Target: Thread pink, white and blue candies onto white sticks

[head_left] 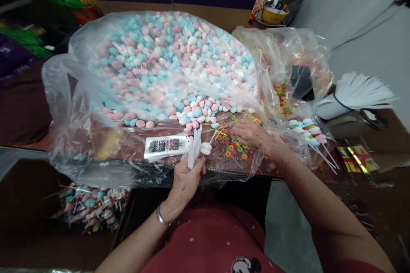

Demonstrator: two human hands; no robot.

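My left hand (186, 178) is closed around a bundle of white sticks (194, 149) that stand upright in its grip. A white marshmallow (206, 148) is beside the bundle at my fingertips, apparently on a thin stick slanting to the right. Over loose colourful ring-shaped sweets (235, 147) my right hand (251, 136) reaches in with bunched fingers; whatever they pinch is hidden. Printed white plastic sleeves (166, 146) lie left of the sticks. Yellow twist ties (221, 132) are scattered among the rings.
A large clear bag (179, 59) spills pink, blue and white marshmallows. Another bag (282, 98) holds rings. At right are finished marshmallow skewers (309, 132), a container of white strips (355, 94) and gold packets (358, 158). A box (19, 204) of wrapped skewers stands lower left.
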